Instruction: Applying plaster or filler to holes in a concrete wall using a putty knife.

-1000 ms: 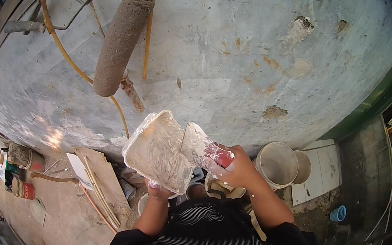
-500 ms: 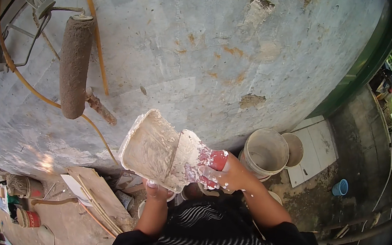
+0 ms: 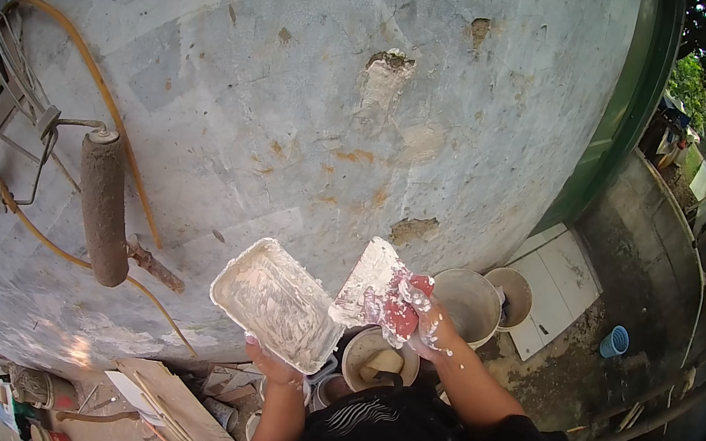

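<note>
Tray (image 3: 278, 302) pinched by L hand (image 3: 278, 366), fingers mostly hidden; R hand (image 3: 431, 327) grip clasps red-handled scraper (image 3: 370, 283).

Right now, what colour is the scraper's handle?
Red handle, smeared with off-white; head view shows it best.

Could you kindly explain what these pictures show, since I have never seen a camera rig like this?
There is no machine here: a person works with two bare hands. The view comes from a wide fisheye camera on the person's head, looking down, so straight edges bend near the rim.

The left hand holds a shallow rectangular tray smeared with whitish paste. The right hand grips the red handle of a wide-bladed scraper, also coated in paste.

Beyond them is a patchy grey wall, with a paint roller in front of it at the left. On the ground stand a large bucket and a blue plastic cup.
</note>
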Motion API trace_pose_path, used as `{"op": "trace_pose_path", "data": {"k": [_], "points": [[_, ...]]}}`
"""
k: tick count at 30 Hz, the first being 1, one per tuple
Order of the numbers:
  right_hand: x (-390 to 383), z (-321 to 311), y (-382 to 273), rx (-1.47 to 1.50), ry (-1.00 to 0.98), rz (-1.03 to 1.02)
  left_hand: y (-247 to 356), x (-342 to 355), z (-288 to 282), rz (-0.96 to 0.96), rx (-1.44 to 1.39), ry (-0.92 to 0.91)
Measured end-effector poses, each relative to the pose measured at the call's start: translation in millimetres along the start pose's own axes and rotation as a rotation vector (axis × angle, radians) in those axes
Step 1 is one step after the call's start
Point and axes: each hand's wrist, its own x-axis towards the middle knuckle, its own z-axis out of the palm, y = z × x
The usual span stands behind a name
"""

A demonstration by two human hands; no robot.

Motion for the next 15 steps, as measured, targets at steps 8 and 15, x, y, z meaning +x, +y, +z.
{"op": "trace_pose_path", "data": {"k": [8,15], "points": [[25.5,16.5,-90.7,-0.072,-0.055,-0.584,-8.1,8.0,12.3,-0.017,-0.129,-0.042],[52.1,67.6,-135.9,-0.624,-0.043,-1.081,0.0,0.8,25.1,0.055,-0.060,-0.038]]}}
